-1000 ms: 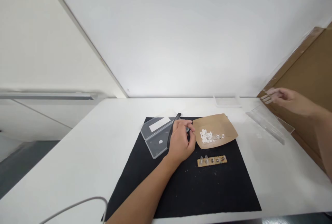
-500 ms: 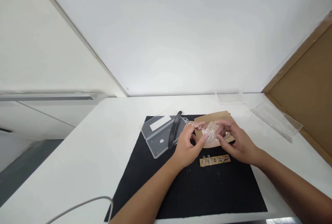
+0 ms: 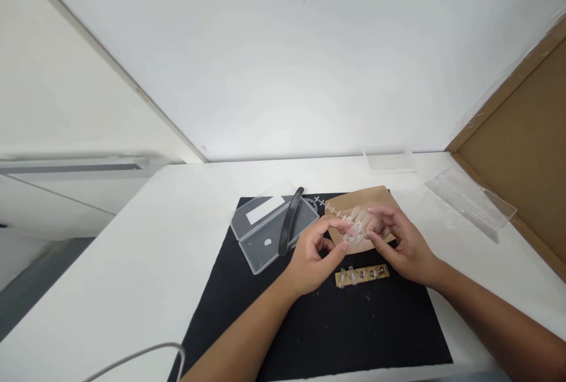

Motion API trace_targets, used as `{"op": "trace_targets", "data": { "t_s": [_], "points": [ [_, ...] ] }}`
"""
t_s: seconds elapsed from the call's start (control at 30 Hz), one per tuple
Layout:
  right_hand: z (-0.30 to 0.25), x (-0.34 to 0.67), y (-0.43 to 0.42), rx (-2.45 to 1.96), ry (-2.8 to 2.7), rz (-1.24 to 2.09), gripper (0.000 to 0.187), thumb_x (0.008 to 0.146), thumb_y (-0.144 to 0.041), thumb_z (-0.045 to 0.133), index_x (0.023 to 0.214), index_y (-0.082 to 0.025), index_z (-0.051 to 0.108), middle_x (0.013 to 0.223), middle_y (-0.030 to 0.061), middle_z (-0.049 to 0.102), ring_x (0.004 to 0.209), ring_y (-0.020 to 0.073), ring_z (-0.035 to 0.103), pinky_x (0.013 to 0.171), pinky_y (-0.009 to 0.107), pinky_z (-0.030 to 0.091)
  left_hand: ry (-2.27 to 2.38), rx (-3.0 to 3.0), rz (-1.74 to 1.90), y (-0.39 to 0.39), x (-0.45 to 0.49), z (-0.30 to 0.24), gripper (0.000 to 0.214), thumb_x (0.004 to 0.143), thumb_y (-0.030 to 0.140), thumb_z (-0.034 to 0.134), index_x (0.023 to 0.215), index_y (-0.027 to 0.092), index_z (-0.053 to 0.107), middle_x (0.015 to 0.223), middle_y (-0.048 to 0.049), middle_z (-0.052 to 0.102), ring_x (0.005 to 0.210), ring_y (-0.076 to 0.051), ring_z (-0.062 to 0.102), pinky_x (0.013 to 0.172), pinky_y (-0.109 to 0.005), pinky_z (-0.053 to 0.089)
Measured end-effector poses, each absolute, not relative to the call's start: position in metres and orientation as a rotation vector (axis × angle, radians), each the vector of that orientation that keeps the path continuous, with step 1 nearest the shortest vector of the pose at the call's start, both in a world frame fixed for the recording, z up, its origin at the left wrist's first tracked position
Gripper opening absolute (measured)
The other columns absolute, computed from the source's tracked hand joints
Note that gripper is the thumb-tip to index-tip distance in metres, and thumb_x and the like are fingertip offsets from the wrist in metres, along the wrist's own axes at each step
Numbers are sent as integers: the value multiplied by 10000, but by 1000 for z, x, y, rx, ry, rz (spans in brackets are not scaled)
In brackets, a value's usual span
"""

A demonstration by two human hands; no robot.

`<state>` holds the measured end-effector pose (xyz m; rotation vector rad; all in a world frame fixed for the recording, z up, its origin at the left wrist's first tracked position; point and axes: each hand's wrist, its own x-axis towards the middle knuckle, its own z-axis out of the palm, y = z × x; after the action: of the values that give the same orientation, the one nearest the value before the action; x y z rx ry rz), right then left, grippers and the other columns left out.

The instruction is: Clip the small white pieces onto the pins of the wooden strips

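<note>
Between my hands is a strip of clear false nail tips (image 3: pixel 358 215), with a thin toothed plastic stem (image 3: pixel 329 207) running up to the left. My left hand (image 3: pixel 315 255) pinches the stem side between thumb and fingers. My right hand (image 3: pixel 403 246) has its thumb and fingers closed on the nail tips at the right end; the exact grip is partly hidden. Just below lies a small yellowish holder bar (image 3: pixel 362 276), carrying a couple of upright clear tips at its left and round metal spots at its right.
Left of my hands, a curved black nail file (image 3: pixel 290 221) lies across an open clear plastic case (image 3: pixel 259 252). Brown paper (image 3: pixel 338 202) lies under the nail tips on a black mat (image 3: pixel 336 335). Clear trays (image 3: pixel 389 162) and a clear sheet (image 3: pixel 469 202) sit farther back. A cable (image 3: pixel 141 351) crosses lower left.
My left fingers have shifted and opened slightly around the strip, and more of the toothed stem shows. The whole view has shifted a little; the things on the mat keep their places.
</note>
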<state>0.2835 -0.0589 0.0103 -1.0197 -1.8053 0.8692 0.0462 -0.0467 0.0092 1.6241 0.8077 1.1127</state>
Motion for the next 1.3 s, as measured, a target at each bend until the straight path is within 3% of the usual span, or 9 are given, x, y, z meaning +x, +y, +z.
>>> {"op": "trace_targets", "data": {
  "t_s": [0.23, 0.33, 0.5, 0.7, 0.9, 1.03, 1.17, 1.23, 1.3],
  "points": [
    [7, 285, -58, -1051, -1864, 723, 375, 1066, -343, 601, 1426, -360, 494, 986, 43, 678, 885, 245, 685, 841, 476, 619, 987, 1689, 1145, -43, 53, 14, 178, 975, 327, 717, 1060, 208, 818, 985, -89, 762, 760, -157, 683, 428, -163, 409],
    [8, 284, -56, -1051, -1901, 559, 344, 1058, -320, 616, 1389, -314, 525, 1017, 56, 691, 926, 246, 686, 904, 482, 613, 1009, 1666, 1130, -43, 53, 13, 201, 975, 346, 723, 1064, 201, 832, 1004, -94, 769, 790, -159, 693, 443, -158, 427],
    [7, 284, -57, -1044, -1893, 603, 374, 1061, -275, 615, 1421, -298, 517, 1054, 49, 694, 902, 194, 687, 836, 368, 608, 1018, 1617, 1105, -44, 53, 13, 217, 969, 368, 732, 1065, 200, 831, 1004, -87, 767, 786, -156, 698, 470, -169, 476],
    [5, 287, -55, -1018, -1920, 583, 374, 1046, -253, 639, 1403, -295, 536, 1040, 47, 708, 912, 204, 686, 851, 382, 596, 1007, 1658, 1129, -46, 55, 12, 185, 968, 342, 725, 1053, 191, 791, 996, -80, 764, 760, -141, 692, 475, -159, 465],
    [8, 284, -58, -992, -1932, 509, 368, 1024, -216, 654, 1369, -292, 551, 1002, 35, 720, 898, 206, 687, 814, 369, 576, 981, 1757, 1198, -45, 54, 8, 153, 1004, 293, 664, 1108, 182, 671, 1170, -120, 716, 911, -172, 716, 538, -176, 540],
    [11, 282, -59, -976, -1910, 427, 394, 1001, -171, 651, 1365, -283, 551, 984, 35, 710, 882, 209, 682, 785, 366, 563, 988, 1796, 1439, -44, 53, 4, 479, 972, 264, 707, 1397, 220, 490, 1306, -149, 637, 1169, -242, 656, 581, -198, 577],
    [12, 283, -57, -927, -1988, 357, 423, 980, -133, 644, 1364, -282, 549, 961, 27, 707, 873, 213, 668, 778, 375, 554, 1134, 2157, 1606, -42, 48, 8, 762, 924, 238, 752, 1580, 214, 367, 1465, -200, 492, 1330, -315, 539, 785, -355, 643],
    [11, 283, -56, -906, -2027, 336, 432, 978, -127, 642, 1371, -276, 542, 974, 29, 706, 874, 210, 664, 782, 376, 554, 1224, 2407, 1592, -41, 45, 14, 778, 912, 247, 766, 1590, 199, 387, 1474, -207, 494, 1379, -359, 501, 1005, -515, 584],
    [11, 283, -56, -894, -2060, 317, 427, 980, -126, 642, 1370, -269, 542, 997, 36, 703, 874, 205, 660, 772, 369, 552, 1235, 2569, 1529, -42, 42, 20, 673, 929, 224, 740, 1540, 190, 461, 1429, -191, 563, 1356, -358, 528, 1122, -578, 478]
  ]
}}
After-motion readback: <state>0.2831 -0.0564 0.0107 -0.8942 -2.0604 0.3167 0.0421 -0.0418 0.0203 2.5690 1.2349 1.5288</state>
